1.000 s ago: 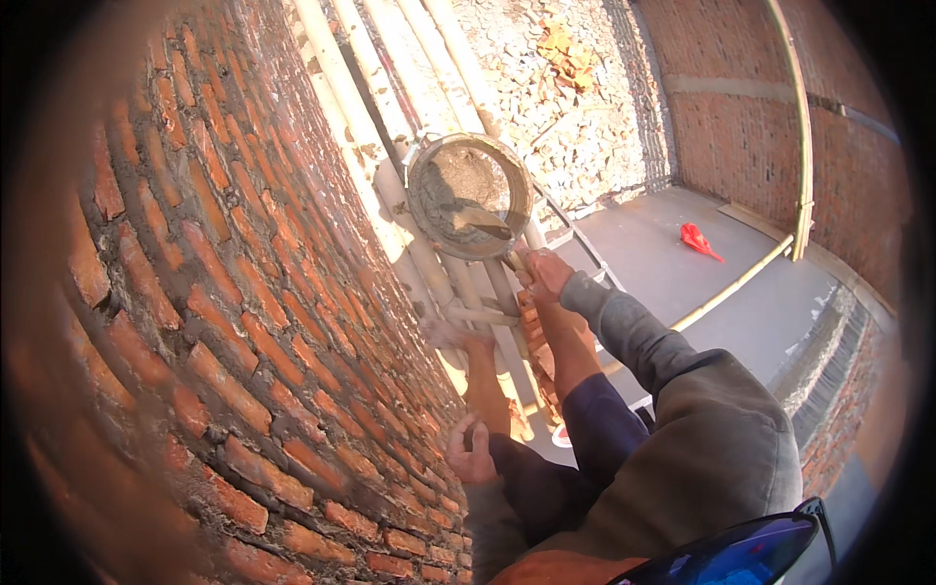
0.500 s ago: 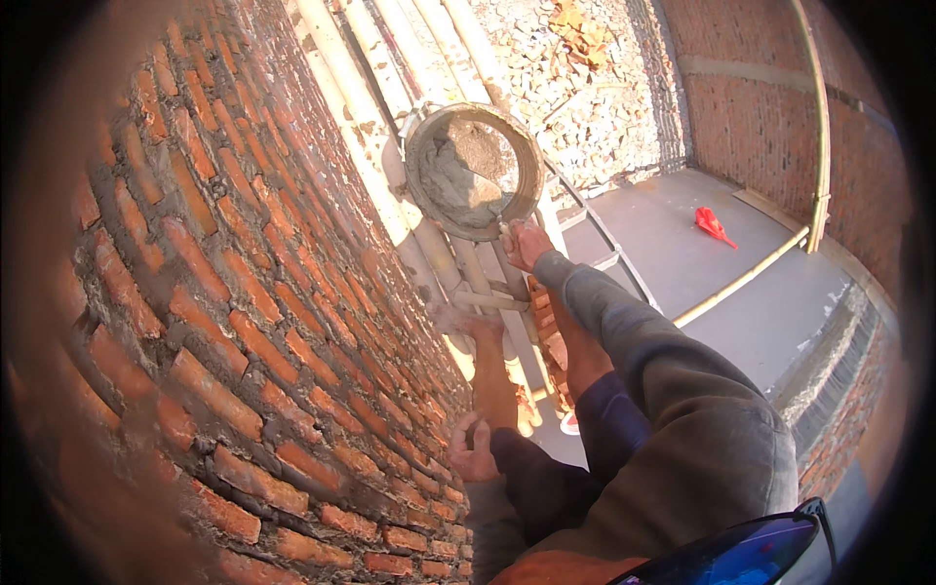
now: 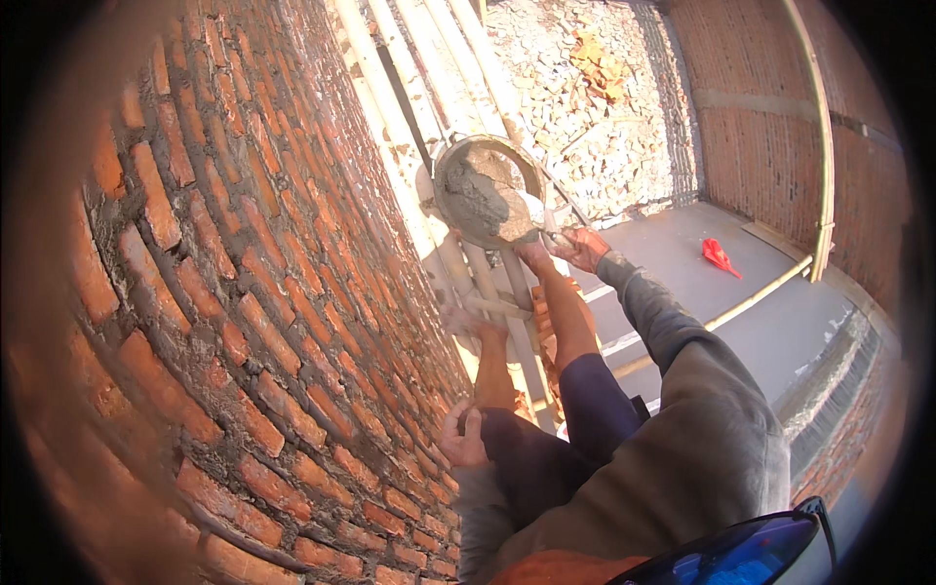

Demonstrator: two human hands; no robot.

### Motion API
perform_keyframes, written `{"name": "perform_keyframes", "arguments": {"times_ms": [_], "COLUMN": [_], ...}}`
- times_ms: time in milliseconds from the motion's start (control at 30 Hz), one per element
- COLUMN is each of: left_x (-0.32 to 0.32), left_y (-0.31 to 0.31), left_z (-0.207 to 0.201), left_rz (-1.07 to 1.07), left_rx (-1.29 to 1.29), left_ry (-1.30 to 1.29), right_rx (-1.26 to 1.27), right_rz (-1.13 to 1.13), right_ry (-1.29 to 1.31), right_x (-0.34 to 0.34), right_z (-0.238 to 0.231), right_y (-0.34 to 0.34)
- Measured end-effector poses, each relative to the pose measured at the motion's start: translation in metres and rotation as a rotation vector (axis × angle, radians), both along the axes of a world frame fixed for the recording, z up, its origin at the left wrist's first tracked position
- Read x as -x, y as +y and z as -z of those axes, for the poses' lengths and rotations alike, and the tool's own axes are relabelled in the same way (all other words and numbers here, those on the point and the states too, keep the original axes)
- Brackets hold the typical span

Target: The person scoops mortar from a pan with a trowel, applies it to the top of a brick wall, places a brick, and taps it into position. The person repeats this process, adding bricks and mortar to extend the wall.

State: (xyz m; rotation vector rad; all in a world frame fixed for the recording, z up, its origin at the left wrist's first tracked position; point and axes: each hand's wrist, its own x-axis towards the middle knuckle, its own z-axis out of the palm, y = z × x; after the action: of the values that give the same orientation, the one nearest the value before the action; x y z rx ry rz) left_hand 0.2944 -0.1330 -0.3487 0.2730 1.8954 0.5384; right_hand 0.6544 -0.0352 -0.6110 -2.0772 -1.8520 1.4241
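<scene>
A round bucket (image 3: 441, 201) of wet grey mortar (image 3: 475, 200) stands on the bamboo scaffold ahead of me. My right hand (image 3: 583, 250) is closed round the handle of a trowel at the bucket's near right rim. The trowel's pale blade (image 3: 532, 211) reaches over the rim to the mortar; its lower edge is hard to make out. Close beside the brick wall (image 3: 258, 322), my left hand (image 3: 463, 437) hangs low with its fingers loosely curled and the thumb apart. Nothing shows in it.
Long bamboo poles (image 3: 466, 68) run along the wall under the bucket. Several bricks (image 3: 544, 327) are stacked below the bucket. Rubble (image 3: 624, 127) covers ground at the far right. A red bag (image 3: 720, 257) lies on the grey floor (image 3: 673, 283), and a bamboo rail (image 3: 756, 292) crosses at right.
My right hand has moved right along the bucket's rim, and the trowel in it now shows more clearly. The view has shifted a little. My left hand stays low, curled by the wall.
</scene>
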Motion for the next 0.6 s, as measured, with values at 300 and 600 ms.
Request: {"name": "perform_keyframes", "arguments": {"times_ms": [300,600], "left_x": [0.021,0.011], "left_y": [-0.032,-0.094], "left_z": [-0.08,-0.109], "left_rz": [-0.172,-1.138], "left_rx": [-0.25,-0.56], "left_ry": [-0.01,-0.308], "right_rx": [0.064,0.221], "right_rz": [-0.506,-1.268], "right_ry": [0.031,0.359], "right_x": [-0.044,0.118], "right_z": [-0.309,-0.476], "right_y": [0.114,0.194]}}
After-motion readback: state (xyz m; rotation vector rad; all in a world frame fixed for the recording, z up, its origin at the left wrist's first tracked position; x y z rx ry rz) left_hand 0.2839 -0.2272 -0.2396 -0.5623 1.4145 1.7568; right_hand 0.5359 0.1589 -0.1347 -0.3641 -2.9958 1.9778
